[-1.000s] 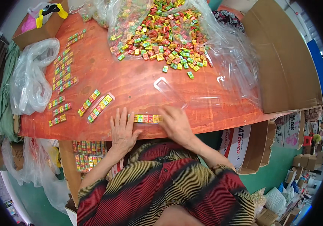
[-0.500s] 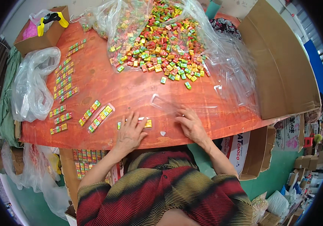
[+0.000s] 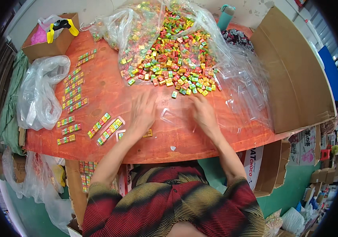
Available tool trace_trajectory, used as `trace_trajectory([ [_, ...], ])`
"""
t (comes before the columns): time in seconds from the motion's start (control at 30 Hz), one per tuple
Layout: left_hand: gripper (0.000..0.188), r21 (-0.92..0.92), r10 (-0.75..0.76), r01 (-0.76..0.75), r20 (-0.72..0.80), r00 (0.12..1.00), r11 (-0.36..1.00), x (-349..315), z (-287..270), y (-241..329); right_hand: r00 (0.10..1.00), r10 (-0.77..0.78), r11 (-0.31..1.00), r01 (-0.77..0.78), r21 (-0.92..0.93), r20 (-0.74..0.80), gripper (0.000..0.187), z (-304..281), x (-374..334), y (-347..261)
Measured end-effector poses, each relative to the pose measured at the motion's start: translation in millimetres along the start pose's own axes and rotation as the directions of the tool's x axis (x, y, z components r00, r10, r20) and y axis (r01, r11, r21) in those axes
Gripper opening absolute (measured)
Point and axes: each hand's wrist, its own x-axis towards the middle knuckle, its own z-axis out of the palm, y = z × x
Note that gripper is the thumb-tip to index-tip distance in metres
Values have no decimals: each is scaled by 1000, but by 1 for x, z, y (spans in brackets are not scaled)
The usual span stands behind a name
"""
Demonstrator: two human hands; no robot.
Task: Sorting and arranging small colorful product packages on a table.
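Observation:
Small wrapped cubes [image 3: 184, 73] in red, yellow, green and orange lie heaped at the far middle of the table. My left hand [image 3: 144, 112] is smeared by motion over the table, left of a clear plastic tray [image 3: 171, 115]; its fingers cannot be read. My right hand [image 3: 203, 112] reaches to the heap's front edge with fingers curled together; whatever lies under them is hidden. Between the hands rests the clear tray, apparently without cubes. Partly behind my left forearm sits a short tray of cubes [image 3: 148, 133]. Two filled strips, one bare-looking [image 3: 99, 125] and one in a tray [image 3: 111, 130], slant to the left.
Several filled strips [image 3: 74, 98] line the table's left side. A clear bag [image 3: 40, 93] and an open carton [image 3: 50, 45] stand beyond them. Stacked clear trays [image 3: 248, 93] lie at right before a tall cardboard sheet [image 3: 295, 75]. A small white scrap [image 3: 173, 148] lies near the front edge.
Both hands have moved forward, away from the table's near edge. My left hand has left the short tray of cubes; my right hand now covers the spot of a loose green cube.

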Motion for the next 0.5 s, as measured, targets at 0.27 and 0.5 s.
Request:
trace_trajectory([
  [0.27, 42, 159, -34, 15, 114, 993, 987, 41, 58, -18, 995, -82, 970, 92, -225, 52, 21, 76, 43, -8],
  [0.5, 40, -107, -14, 40, 234, 972, 993, -4, 37, 11, 974, -181, 975, 196, -106, 138, 26, 42, -6, -8],
])
